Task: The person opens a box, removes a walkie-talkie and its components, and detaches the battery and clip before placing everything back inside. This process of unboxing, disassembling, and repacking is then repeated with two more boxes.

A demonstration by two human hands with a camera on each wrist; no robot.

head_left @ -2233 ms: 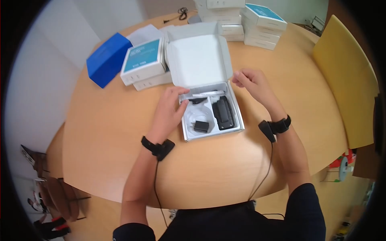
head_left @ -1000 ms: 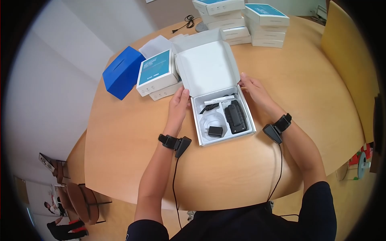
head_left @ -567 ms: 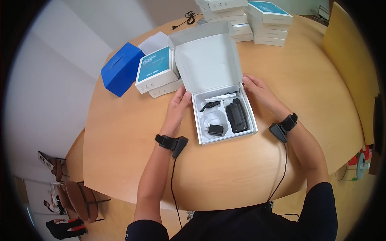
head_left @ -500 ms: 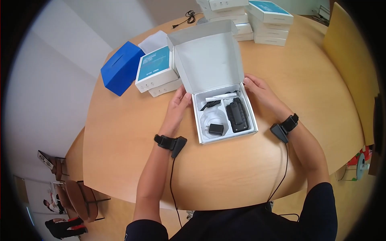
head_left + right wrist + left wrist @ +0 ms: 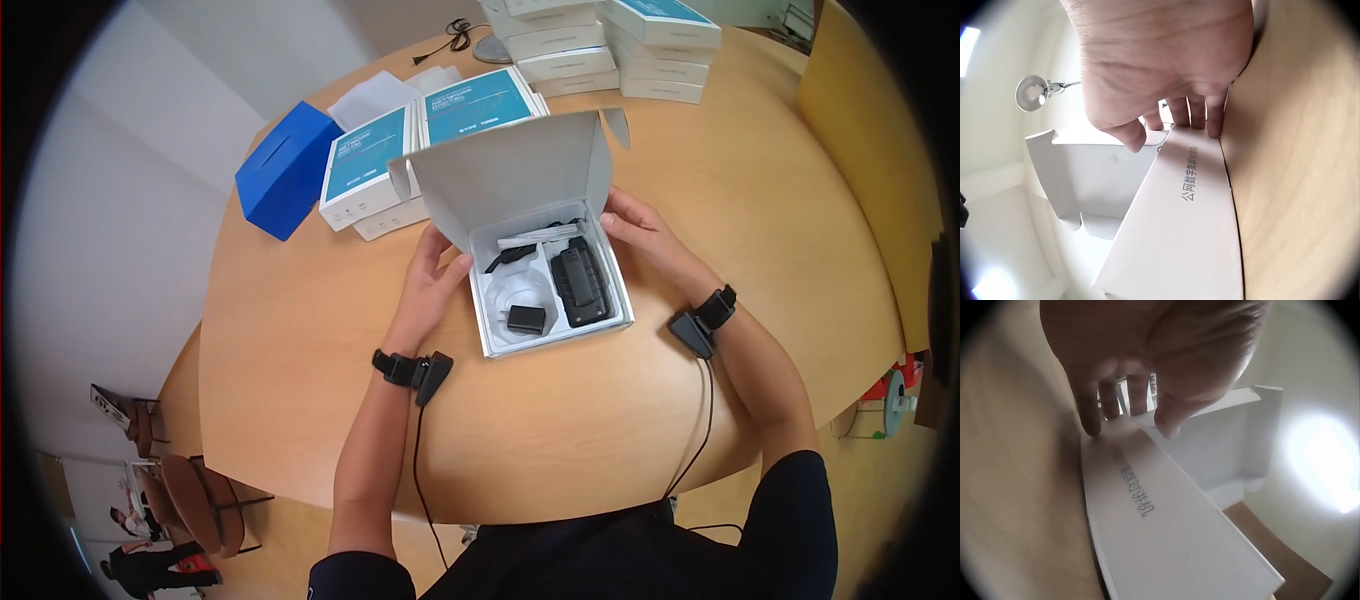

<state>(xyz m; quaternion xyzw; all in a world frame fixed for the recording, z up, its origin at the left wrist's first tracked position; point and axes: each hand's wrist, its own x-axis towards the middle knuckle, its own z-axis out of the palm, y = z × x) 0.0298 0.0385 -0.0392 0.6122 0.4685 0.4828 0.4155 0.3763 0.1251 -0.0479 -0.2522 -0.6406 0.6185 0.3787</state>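
Note:
A white cardboard box (image 5: 560, 342) stands on the table with its lid (image 5: 510, 175) raised nearly upright. In its right compartment lies a black walkie-talkie (image 5: 580, 285); a small black charger plug (image 5: 526, 320) sits in the round left hollow of the tray. Behind them are a black cable (image 5: 512, 257) and a flat white strip (image 5: 540, 236). My left hand (image 5: 432, 290) touches the box's back left side, fingers extended along the printed wall (image 5: 1141, 506), thumb by the rim. At the back right corner my right hand (image 5: 645, 238) rests straight fingers against the other side wall (image 5: 1194, 181).
Several white boxes with teal tops (image 5: 370, 155) stand behind and left, beside a blue box (image 5: 288, 170). More boxes are stacked at the back right (image 5: 665, 60). A black cord (image 5: 455, 38) lies far back; a yellow panel (image 5: 860, 180) borders the right.
Both hands have come to the box's back sides. The lid, leaning back before, has swung up and forward, bringing another teal-topped box behind it into view.

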